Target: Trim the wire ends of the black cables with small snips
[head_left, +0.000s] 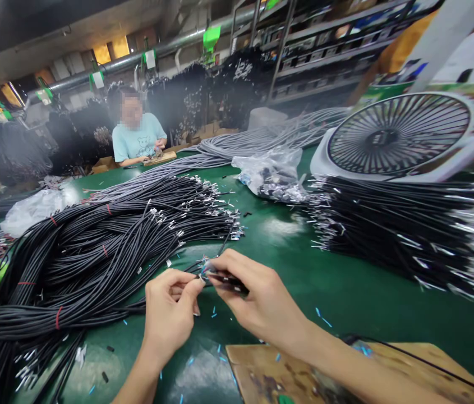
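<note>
My left hand (173, 306) is closed in a pinch on the end of a black cable. Thin coloured wires (205, 270), bluish and reddish, fan out from that end between my two hands. Wrapped in my right hand (253, 286) is a dark slim tool (232, 282), whose kind I cannot make out. The right thumb and forefinger are close to the wires and seem to touch them. Just beyond the hands lies a big pile of black cables (136, 224), with stripped ends pointing right and red ties around several bundles.
At right lies another stack of black cables (396, 230), with a fan (392, 134) behind it. A plastic bag of small parts (274, 174) and grey cables (237, 146) are further back. A wooden board (257, 370) is under my right forearm. Across the table sits a person (139, 137).
</note>
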Tool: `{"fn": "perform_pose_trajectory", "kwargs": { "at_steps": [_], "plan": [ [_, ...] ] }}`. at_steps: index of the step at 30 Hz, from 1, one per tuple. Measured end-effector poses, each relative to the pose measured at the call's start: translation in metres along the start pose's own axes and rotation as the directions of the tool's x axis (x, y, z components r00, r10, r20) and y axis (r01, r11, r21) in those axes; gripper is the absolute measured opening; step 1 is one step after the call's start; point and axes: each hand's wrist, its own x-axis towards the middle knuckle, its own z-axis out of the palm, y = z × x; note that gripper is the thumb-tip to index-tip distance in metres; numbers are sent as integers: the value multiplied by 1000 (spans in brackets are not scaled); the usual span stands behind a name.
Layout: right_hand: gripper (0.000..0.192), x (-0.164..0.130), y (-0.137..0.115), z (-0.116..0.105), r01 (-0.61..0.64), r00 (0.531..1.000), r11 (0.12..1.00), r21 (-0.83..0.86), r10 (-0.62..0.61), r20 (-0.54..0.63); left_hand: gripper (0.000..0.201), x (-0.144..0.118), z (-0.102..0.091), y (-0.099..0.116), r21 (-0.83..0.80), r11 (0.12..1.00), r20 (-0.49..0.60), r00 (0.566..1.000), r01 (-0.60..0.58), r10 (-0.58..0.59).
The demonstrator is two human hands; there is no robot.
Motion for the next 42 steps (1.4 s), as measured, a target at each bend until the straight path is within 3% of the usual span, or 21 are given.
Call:
{"fn": "perform_pose_trajectory", "kwargs": {
  "at_steps": [2, 5, 8, 10, 12, 14, 17, 19, 22, 25, 29, 42],
  "plan": [
    [16, 6, -3, -1, -215, 976, 949, 231, 201, 83, 16, 1, -2, 2, -105, 993, 9, 999, 46, -45],
    [20, 12, -6, -4, -525, 851, 703, 479, 425, 309, 14, -1, -3, 0, -107, 994, -54, 998, -25, 20],
    [24, 14, -6, -5, -691, 715, 472, 548, 559, 420, 9, -4, -4, -6, 41, 964, -102, 959, -262, 265],
    [32, 13, -5, -6, -709, 693, 437, 554, 575, 435, 11, -3, -5, -9, 182, 873, -103, 874, -453, 475],
    [38, 11, -5, -6, -679, 732, 507, 532, 523, 436, 18, -2, -6, -9, 306, 758, -84, 777, -576, 624],
    [40, 9, -6, -5, -587, 807, 638, 498, 420, 415, 23, -1, -7, -8, 410, 667, -67, 709, -621, 702],
    [39, 3, -8, -2, -329, 936, 851, 409, 238, 258, 24, -1, -7, -5, 531, 585, -79, 652, -613, 754],
    [37, -1, -9, -1, -208, 973, 926, 315, 162, 167, 25, -1, -7, -2, 580, 550, -92, 622, -601, 777],
    [25, -3, -6, -1, -184, 982, 949, 255, 168, 85, 26, -1, -9, 3, 620, 529, -110, 603, -580, 790],
    [26, -3, -3, -4, -161, 987, 968, 191, 162, 13, 27, -2, -10, 7, 657, 522, -125, 604, -544, 787],
    [24, -1, -3, -4, -125, 990, 974, 187, 110, 87, 28, -3, -11, 10, 684, 507, -134, 592, -525, 795],
    [26, -2, -4, -4, -134, 988, 972, 195, 115, 108, 38, -2, -10, 16, 725, 454, -105, 568, -519, 816]
  ]
}}
